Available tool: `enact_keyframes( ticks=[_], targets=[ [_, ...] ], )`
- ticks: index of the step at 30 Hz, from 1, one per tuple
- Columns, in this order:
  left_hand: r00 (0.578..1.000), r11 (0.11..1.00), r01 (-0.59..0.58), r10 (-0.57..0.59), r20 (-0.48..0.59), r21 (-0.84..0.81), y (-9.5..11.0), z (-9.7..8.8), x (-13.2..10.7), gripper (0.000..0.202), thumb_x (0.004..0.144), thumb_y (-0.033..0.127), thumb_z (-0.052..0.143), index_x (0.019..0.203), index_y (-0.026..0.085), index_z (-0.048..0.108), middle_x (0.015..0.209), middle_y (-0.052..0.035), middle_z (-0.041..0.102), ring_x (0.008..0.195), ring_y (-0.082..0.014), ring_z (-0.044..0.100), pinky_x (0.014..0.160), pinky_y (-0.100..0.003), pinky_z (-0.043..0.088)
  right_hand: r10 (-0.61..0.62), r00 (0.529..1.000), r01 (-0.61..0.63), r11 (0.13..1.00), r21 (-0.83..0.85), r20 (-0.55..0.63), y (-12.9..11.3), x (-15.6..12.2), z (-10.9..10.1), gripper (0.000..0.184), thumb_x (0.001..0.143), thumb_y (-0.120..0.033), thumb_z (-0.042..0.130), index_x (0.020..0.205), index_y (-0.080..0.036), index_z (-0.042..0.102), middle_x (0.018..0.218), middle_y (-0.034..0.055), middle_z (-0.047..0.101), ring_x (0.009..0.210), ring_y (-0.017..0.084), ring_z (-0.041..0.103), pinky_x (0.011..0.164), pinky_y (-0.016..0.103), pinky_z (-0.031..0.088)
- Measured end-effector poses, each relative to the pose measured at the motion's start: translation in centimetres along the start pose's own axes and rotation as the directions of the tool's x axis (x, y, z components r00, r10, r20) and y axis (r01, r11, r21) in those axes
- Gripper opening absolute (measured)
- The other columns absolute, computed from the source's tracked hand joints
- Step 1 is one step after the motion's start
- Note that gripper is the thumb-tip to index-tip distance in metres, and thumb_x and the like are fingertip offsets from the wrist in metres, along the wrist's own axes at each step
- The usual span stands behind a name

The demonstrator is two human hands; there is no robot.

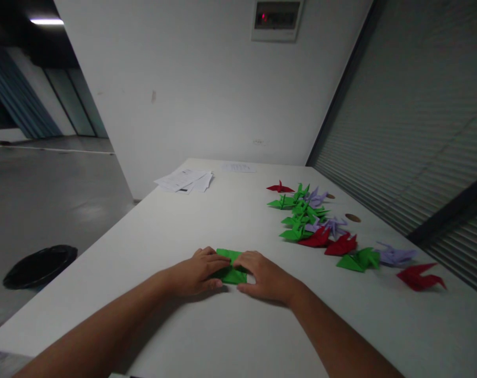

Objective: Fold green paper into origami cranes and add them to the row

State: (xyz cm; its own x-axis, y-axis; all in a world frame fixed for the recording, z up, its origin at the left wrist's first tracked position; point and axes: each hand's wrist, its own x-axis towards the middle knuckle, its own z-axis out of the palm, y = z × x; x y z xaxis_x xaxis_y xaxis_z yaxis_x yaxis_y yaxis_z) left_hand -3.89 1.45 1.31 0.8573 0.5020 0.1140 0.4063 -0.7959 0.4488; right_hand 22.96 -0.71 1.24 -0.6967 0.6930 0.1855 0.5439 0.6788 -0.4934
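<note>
A folded sheet of green paper (229, 265) lies flat on the white table (222, 325) in front of me. My left hand (197, 273) rests on its left side, fingers curled and pressed down on the paper. My right hand (264, 275) covers its right side, fingertips pressing the fold near the middle. Both hands meet over the sheet and hide part of it.
Several folded paper cranes in green, red and lilac (325, 231) stretch along the table's right side, the nearest a red crane (419, 276). White printed sheets (185, 180) lie at the far left edge. A black round object (39, 266) sits on the floor left of the table.
</note>
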Motion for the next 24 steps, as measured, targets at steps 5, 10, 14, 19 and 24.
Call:
enact_keyframes(
  ticks=[5,10,14,19,24],
  targets=[
    [0.997,0.996,0.075,-0.076,-0.018,-0.055,-0.7,-0.1,-0.7,0.071,0.083,0.053,0.074,0.143,0.023,0.049,0.136,-0.0167,0.057,0.128,-0.0359,0.05,0.108,-0.052,0.042,0.008,1.0,-0.007,0.999,-0.051,0.017,0.8,-0.1,0.4,0.062,0.074,-0.042,0.086,0.127,-0.021,0.063,0.13,0.0113,0.067,0.123,0.029,0.06,0.123,0.059,0.016],
    [0.998,0.995,0.056,-0.056,-0.001,-0.085,-1.4,0.0,-1.0,0.078,0.078,0.05,0.08,0.145,0.023,0.049,0.145,-0.0171,0.053,0.136,-0.0367,0.047,0.114,-0.054,0.039,-0.001,1.0,0.003,0.998,-0.063,0.026,0.8,0.1,0.6,0.032,0.086,-0.035,0.077,0.114,-0.023,0.069,0.126,0.0095,0.069,0.123,0.025,0.061,0.122,0.057,0.022],
    [1.0,0.997,0.007,-0.006,0.001,-0.076,-1.5,-0.2,-0.7,0.067,0.082,0.046,0.078,0.141,0.024,0.055,0.141,-0.0156,0.06,0.136,-0.0362,0.049,0.114,-0.053,0.04,-0.02,1.0,0.021,0.998,-0.061,0.017,0.6,0.2,0.4,0.018,0.09,-0.031,0.073,0.106,-0.024,0.072,0.122,0.0073,0.071,0.12,0.023,0.062,0.122,0.057,0.02],
    [0.995,0.993,-0.098,0.099,0.012,-0.061,-1.7,-0.5,-0.4,0.044,0.092,0.036,0.068,0.134,0.027,0.063,0.139,-0.0096,0.065,0.137,-0.032,0.051,0.115,-0.048,0.04,-0.03,1.0,0.03,0.997,-0.07,0.003,0.6,0.2,0.5,0.028,0.084,-0.035,0.079,0.109,-0.024,0.072,0.121,0.0066,0.071,0.116,0.023,0.063,0.122,0.055,0.022],
    [0.987,0.985,-0.162,0.162,-0.009,-0.057,-1.7,-0.6,-0.3,0.036,0.098,0.037,0.059,0.131,0.025,0.066,0.138,-0.011,0.067,0.134,-0.031,0.055,0.115,-0.047,0.041,-0.04,0.999,0.04,0.994,-0.098,0.001,0.6,0.2,0.6,0.027,0.085,-0.036,0.078,0.108,-0.023,0.073,0.118,0.0066,0.072,0.113,0.023,0.064,0.121,0.053,0.024]
  ],
)
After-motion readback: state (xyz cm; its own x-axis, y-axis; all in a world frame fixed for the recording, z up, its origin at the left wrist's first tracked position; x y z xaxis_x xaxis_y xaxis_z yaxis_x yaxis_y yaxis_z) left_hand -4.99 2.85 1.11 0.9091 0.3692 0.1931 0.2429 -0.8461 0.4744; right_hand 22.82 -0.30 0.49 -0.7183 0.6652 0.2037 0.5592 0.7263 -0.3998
